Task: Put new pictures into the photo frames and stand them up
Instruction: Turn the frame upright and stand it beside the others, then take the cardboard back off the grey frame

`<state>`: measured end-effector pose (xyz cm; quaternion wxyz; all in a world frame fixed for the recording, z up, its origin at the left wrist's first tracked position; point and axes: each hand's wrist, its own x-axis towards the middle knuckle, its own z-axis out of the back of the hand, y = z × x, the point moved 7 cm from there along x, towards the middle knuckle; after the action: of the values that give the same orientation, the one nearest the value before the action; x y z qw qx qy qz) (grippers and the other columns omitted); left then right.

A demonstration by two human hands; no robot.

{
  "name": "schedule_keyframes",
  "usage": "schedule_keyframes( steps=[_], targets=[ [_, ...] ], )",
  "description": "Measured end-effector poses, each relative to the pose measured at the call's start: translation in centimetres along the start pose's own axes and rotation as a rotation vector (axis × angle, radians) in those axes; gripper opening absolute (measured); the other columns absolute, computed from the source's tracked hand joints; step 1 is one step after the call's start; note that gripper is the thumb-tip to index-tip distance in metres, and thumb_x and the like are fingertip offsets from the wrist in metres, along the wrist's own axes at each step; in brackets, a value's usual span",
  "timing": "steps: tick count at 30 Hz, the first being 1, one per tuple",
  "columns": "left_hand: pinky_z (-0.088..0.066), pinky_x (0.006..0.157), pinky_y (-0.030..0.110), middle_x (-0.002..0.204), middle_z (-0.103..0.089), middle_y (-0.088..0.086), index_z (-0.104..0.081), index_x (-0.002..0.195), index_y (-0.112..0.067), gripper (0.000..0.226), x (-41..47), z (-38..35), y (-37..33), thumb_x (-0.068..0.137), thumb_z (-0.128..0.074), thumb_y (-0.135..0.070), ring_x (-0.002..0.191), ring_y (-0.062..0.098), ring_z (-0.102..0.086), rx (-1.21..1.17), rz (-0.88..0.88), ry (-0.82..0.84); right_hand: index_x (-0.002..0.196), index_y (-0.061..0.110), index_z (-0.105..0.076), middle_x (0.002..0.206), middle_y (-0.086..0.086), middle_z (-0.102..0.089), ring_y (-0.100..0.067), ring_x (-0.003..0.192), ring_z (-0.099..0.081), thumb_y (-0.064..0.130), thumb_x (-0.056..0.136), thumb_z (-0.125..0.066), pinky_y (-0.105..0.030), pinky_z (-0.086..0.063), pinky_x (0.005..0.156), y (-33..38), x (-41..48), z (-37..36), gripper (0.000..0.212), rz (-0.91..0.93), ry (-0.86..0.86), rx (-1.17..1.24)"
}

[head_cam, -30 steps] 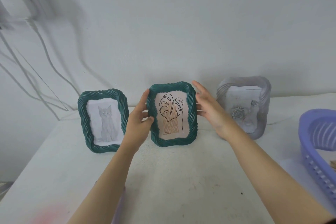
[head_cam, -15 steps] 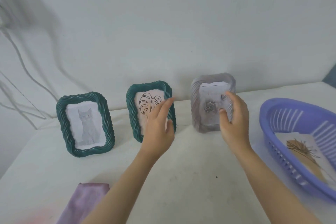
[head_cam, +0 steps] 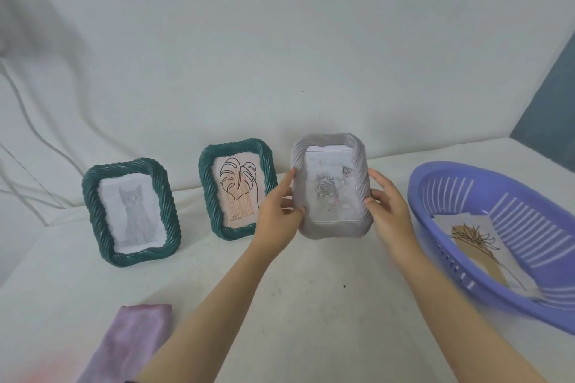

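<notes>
A pale grey ribbed photo frame point(head_cam: 331, 228) with a rose picture is upright between both hands. My left hand point(head_cam: 278, 211) grips its left edge, thumb on the front. My right hand point(head_cam: 389, 207) grips its right edge. Whether its base touches the table I cannot tell. To its left stands a dark green frame point(head_cam: 207, 183) holding a leaf line drawing. Further left stands another dark green frame point(head_cam: 93, 211) with a cat picture. A loose picture of a dried plant point(head_cam: 476, 246) lies inside the purple basket point(head_cam: 510, 298).
The purple plastic basket sits at the right on the white table point(head_cam: 311, 305). A folded pink cloth point(head_cam: 130, 342) lies at the near left. A white wall point(head_cam: 280, 40) rises right behind the frames, with cables point(head_cam: 28, 121) hanging at the left.
Both hands left the leaf frame, which stays standing, and moved right to the grey frame. They now hold it by its sides. The view has shifted right.
</notes>
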<state>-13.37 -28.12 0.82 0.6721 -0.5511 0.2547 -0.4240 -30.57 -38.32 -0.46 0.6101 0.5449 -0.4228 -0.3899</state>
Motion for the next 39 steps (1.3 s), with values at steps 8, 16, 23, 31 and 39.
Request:
schedule_keyframes(
  steps=[8, 16, 23, 31, 39],
  targets=[
    [-0.050, 0.085, 0.028, 0.098, -0.067, -0.003, -0.040, 0.135, -0.029, 0.068, -5.3, 2.4, 0.9, 0.081, -0.056, 0.011, 0.081, 0.011, -0.062, -0.120, 0.099, 0.054, 0.114, 0.034, -0.058, 0.076, 0.005, -0.069, -0.010, 0.073, -0.061, -0.006, 0.087, -0.051, -0.017, -0.046, 0.059, 1.4, -5.2, 0.0, 0.049, -0.027, 0.022, 0.325],
    [-0.053, 0.084, 0.034, 0.114, -0.064, 0.000, -0.048, 0.128, -0.025, 0.045, -7.3, 3.8, -0.3, 0.088, -0.053, -0.006, 0.091, 0.011, -0.065, 0.004, 0.155, -0.106, 0.111, 0.035, -0.050, 0.065, -0.005, -0.053, -0.013, 0.055, -0.038, -0.003, 0.086, -0.051, -0.018, -0.036, 0.057, 5.3, -8.3, -1.4, 0.045, 0.229, 0.004, 0.120],
    [-0.058, 0.060, 0.033, 0.083, -0.071, 0.004, -0.045, 0.116, -0.025, 0.038, -8.6, 4.8, -3.8, 0.084, -0.064, -0.032, 0.064, 0.016, -0.071, -0.082, 0.153, -0.222, 0.125, 0.039, -0.040, 0.109, 0.007, -0.067, 0.000, 0.098, -0.061, 0.003, 0.088, -0.051, -0.011, -0.048, 0.075, 5.9, -12.0, -5.8, 0.052, 0.457, 0.260, -0.331],
    [-0.059, 0.072, 0.039, 0.072, -0.072, 0.008, -0.055, 0.113, -0.013, 0.039, -10.4, 7.0, 0.2, 0.076, -0.056, 0.000, 0.064, 0.024, -0.068, -0.010, 0.301, -0.232, 0.119, 0.040, -0.048, 0.103, 0.019, -0.066, -0.002, 0.068, -0.059, 0.038, 0.084, -0.049, -0.010, -0.045, 0.063, 7.1, -15.0, -7.0, 0.035, 0.512, 0.341, -0.400],
    [-0.057, 0.057, 0.024, 0.083, -0.066, -0.002, -0.059, 0.117, -0.015, 0.039, -12.7, 9.6, 4.4, 0.081, -0.053, 0.000, 0.065, 0.015, -0.065, 0.126, 0.367, -0.240, 0.105, 0.041, -0.054, 0.097, 0.017, -0.066, -0.005, 0.084, -0.057, 0.015, 0.086, -0.058, -0.007, -0.040, 0.070, 0.5, -12.4, -4.5, 0.033, 0.307, 0.277, -0.467]
  ],
)
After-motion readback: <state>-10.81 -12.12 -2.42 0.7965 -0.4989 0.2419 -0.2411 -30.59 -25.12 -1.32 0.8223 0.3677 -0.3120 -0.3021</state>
